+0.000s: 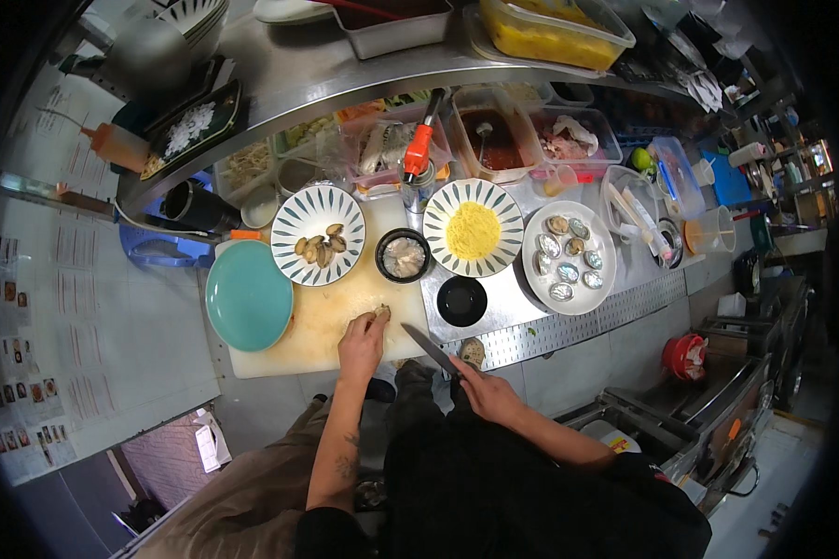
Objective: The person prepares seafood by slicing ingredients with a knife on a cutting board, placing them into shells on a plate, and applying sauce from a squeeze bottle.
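Observation:
My left hand (361,344) pinches a small piece of shellfish meat (383,312) against the white cutting board (314,356). To its right, my right hand (488,397) grips a kitchen knife (426,346), its blade pointing up and left beside the board's right edge. Behind my hands stand a striped plate (287,216) with several pieces of shellfish meat, a black bowl (381,269) of pale meat in liquid, and a striped plate (437,209) of yellow shreds or powder. A white plate (573,297) at the right bears several shiny abalone shells, some with meat.
A teal plate (248,297) overlaps the board's left edge. A black bowl (461,301) sits right of the board. A red-headed blowtorch (418,154) stands behind, among food tubs (496,105), under a steel shelf (300,84). Another person's trousered leg (252,482) is close at lower left.

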Available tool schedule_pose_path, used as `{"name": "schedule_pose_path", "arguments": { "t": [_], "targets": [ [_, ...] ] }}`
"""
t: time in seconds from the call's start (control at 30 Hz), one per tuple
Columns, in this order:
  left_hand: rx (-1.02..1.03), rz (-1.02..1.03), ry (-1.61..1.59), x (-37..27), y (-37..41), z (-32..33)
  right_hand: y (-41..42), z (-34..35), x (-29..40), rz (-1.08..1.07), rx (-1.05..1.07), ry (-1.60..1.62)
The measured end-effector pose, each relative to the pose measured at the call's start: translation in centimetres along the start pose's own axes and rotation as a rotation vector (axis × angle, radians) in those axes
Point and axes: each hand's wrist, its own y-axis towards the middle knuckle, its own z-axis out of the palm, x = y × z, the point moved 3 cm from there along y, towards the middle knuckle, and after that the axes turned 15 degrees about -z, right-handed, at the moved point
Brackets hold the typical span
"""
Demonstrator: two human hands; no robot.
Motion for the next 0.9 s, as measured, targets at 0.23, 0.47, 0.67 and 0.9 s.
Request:
{"name": "schedule_pose_path", "arguments": {
  "t": [0.23,0.47,0.67,0.9],
  "targets": [
    [-0.013,0.023,-0.012,-0.3,0.3,0.2,7.5,1.9,-0.7,0.002,-0.132,0.087],
    [-0.021,0.053,-0.023,0.3,0.3,0.7,7.1,1.6,-0.6,0.068,-0.011,0.111],
    [-0.067,0.044,-0.048,0.1,0.2,0.8,9.8,3.5,-0.7,-0.026,-0.113,0.010],
    [-0.087,0.037,0.005,0.2,0.2,1.0,4.5,2.0,1.3,0.088,0.046,-0.058]
  ]
}}
